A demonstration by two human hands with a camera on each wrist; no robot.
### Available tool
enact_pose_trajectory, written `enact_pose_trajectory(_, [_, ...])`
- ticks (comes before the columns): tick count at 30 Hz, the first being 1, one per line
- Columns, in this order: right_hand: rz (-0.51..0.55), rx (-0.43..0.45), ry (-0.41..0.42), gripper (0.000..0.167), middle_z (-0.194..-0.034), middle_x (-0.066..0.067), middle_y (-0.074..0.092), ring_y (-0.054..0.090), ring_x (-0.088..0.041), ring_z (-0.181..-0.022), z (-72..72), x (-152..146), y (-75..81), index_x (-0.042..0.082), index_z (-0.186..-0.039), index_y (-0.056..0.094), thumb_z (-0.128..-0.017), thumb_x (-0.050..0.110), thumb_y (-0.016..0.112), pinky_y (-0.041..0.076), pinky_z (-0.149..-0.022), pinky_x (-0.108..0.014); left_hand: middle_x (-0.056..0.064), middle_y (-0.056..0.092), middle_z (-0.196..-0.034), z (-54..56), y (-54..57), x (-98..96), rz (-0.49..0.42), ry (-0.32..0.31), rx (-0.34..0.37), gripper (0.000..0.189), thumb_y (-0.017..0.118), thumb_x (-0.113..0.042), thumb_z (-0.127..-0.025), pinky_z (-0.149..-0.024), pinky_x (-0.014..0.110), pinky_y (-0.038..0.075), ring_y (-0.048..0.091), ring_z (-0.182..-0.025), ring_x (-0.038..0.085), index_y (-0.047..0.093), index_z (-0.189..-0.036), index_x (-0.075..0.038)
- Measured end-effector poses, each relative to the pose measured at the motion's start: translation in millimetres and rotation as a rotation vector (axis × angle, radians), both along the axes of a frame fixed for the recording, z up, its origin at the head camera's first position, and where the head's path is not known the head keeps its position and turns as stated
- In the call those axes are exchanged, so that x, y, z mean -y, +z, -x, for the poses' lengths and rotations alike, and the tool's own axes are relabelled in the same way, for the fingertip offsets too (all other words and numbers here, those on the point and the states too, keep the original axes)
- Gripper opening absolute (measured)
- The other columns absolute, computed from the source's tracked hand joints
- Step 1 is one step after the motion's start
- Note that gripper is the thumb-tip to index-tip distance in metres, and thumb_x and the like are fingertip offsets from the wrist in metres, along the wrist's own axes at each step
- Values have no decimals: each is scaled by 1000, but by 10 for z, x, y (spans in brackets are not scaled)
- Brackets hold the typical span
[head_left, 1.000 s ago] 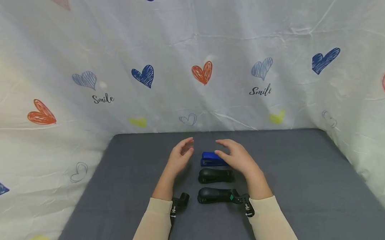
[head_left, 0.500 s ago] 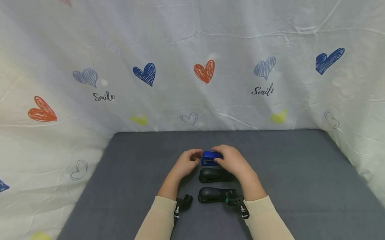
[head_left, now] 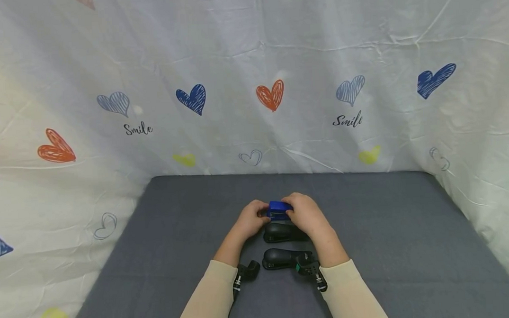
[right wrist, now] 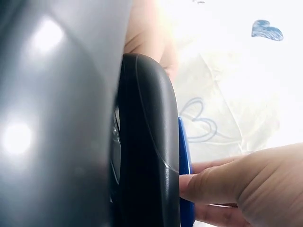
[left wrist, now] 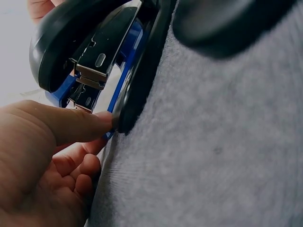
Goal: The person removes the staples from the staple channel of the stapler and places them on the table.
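A blue stapler (head_left: 279, 206) lies farthest back in a row of three on the grey table, its nose pointing left. My left hand (head_left: 249, 221) pinches its left end; in the left wrist view the thumb (left wrist: 90, 124) meets the end of the blue base and the fingers curl behind. At the other end my right hand (head_left: 307, 214) grips the stapler, thumb on the near side. Just in front lies a black stapler (head_left: 279, 232), which partly hides the blue one in both wrist views. A second black stapler (head_left: 280, 258) lies closest to me.
Dark grey cloth (head_left: 189, 237) covers the table. Behind it and at the sides hangs a white curtain (head_left: 236, 131) printed with hearts. Wrist-worn cameras stick out near the front black stapler, the right one (head_left: 306, 265) overlapping its right end in the head view.
Both hands have come in and down from above the row onto the blue stapler. The right hand reached it first; the left has since closed on its left end. The staplers look unmoved.
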State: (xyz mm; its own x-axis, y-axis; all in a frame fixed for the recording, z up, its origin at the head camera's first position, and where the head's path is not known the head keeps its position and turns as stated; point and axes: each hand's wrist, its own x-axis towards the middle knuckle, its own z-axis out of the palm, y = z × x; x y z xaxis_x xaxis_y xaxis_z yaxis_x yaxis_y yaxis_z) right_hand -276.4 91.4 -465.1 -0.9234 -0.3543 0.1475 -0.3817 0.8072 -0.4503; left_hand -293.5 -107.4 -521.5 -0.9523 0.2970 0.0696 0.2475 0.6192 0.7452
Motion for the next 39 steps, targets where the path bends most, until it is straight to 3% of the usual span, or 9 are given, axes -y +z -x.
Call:
enact_pose_trajectory(7, [30, -11, 9, 30, -117, -15, 70, 66, -33, -110, 13, -29, -20, 0, -122, 73, -92, 1, 74, 51, -96, -48, 10, 63, -114, -9, 6, 4, 32, -31, -30, 32, 74, -1, -91, -77, 33, 47, 54, -87, 18, 71, -123, 4])
enact_pose_trajectory(16, [111, 53, 4, 32, -123, -16, 67, 63, -35, -117, 42, -124, -6, 1, -126, 71, -95, 6, 72, 48, -101, -50, 11, 62, -116, -28, 29, -13, 48, -39, -38, 31, 72, -1, -93, -80, 36, 47, 56, -91, 21, 70, -124, 6])
enact_pose_trajectory(32, [381, 218, -7, 35, -131, -17, 64, 58, -38, -124, 78, -411, -8, 4, -133, 63, -99, 8, 68, 48, -99, -55, 11, 60, -118, -50, 46, -13, 79, -48, -30, 33, 70, -2, -96, -77, 35, 44, 50, -87, 19, 69, -129, 2])
enact_pose_trajectory(39, [468, 236, 33, 38, -132, -18, 62, 55, -39, -126, 89, -524, -35, 4, -136, 59, -99, 4, 65, 46, -101, -56, 12, 60, -119, -54, 40, -16, 80, -47, -42, 33, 70, -2, -96, -77, 35, 43, 50, -86, 19, 69, -128, 1])
